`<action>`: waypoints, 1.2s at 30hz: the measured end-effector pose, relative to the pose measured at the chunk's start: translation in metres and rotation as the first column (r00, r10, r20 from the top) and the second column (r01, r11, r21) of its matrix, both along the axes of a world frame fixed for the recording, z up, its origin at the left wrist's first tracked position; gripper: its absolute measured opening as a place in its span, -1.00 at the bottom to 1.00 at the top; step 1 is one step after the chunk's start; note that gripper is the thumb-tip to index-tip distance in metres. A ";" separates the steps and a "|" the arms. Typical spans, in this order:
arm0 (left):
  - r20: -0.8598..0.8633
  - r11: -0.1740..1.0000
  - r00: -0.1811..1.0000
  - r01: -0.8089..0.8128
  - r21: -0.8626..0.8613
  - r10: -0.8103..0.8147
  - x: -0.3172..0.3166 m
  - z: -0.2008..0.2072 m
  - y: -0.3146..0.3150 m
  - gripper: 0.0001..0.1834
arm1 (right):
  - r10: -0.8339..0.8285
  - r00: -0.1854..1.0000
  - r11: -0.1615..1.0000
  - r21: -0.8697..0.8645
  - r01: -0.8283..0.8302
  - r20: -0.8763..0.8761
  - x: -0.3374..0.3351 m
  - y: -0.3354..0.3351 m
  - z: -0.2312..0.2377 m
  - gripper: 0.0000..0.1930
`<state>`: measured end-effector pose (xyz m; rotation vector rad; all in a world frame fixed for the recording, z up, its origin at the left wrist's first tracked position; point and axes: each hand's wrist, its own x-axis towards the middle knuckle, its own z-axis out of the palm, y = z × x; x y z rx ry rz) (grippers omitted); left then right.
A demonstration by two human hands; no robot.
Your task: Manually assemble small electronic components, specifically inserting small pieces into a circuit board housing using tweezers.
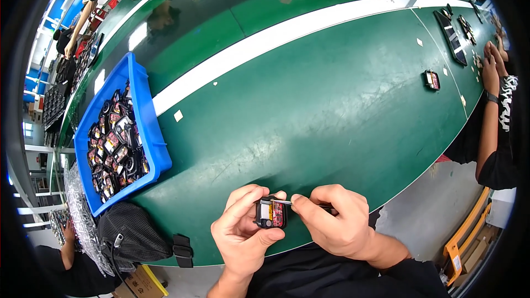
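Observation:
My left hand (240, 232) grips a small black device housing (271, 213), fingers behind it and thumb along its lower edge. Its open face shows a red circuit board and a silvery-white block. A slim metal tool (282, 202), possibly tweezers, is pinched in my right hand (338, 222). The tool's thin tip reaches the upper part of the housing; whether it touches the board I cannot tell. Both hands are just above the near edge of the green table (309, 110).
At left, a blue bin (148, 116) is heaped with similar device housings. A black mesh bag (132, 234) lies below it. Another housing (432, 80) and a dark tray (450, 37) sit at far right, near a co-worker's arm (489, 88). A white strip (265, 36) crosses the table.

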<state>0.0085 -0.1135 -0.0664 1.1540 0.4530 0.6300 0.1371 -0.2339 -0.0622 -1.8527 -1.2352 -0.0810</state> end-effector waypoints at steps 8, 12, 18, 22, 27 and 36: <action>0.055 1.000 0.998 -0.008 -0.029 0.009 0.003 -0.002 -0.003 -0.30 | 0.032 0.992 0.999 0.015 -0.030 -0.122 0.004 -0.002 0.005 -0.73; 0.045 0.998 0.997 -0.065 -0.008 0.066 0.006 0.005 -0.005 -0.41 | 0.057 0.957 0.993 0.118 -0.024 -0.284 0.008 -0.005 0.005 -0.76; 0.054 0.992 0.992 -0.115 0.060 0.111 -0.012 0.008 0.015 -0.37 | -0.099 0.956 0.987 0.097 0.131 -0.276 0.039 -0.025 0.016 -0.78; 0.036 0.838 0.972 -0.219 0.499 0.233 -0.024 0.027 0.058 -0.39 | -0.562 0.827 0.826 -0.068 0.559 -0.022 0.092 -0.049 0.022 -0.78; -0.169 0.378 0.662 -0.186 0.907 0.730 -0.048 0.049 0.123 -0.50 | -0.764 0.590 0.561 -0.181 0.808 0.263 0.153 -0.078 0.016 -0.67; -0.137 0.256 0.517 -0.166 0.952 0.845 -0.018 0.058 0.133 -0.47 | -0.692 0.719 0.705 -0.154 0.692 0.067 0.143 -0.087 0.019 -0.83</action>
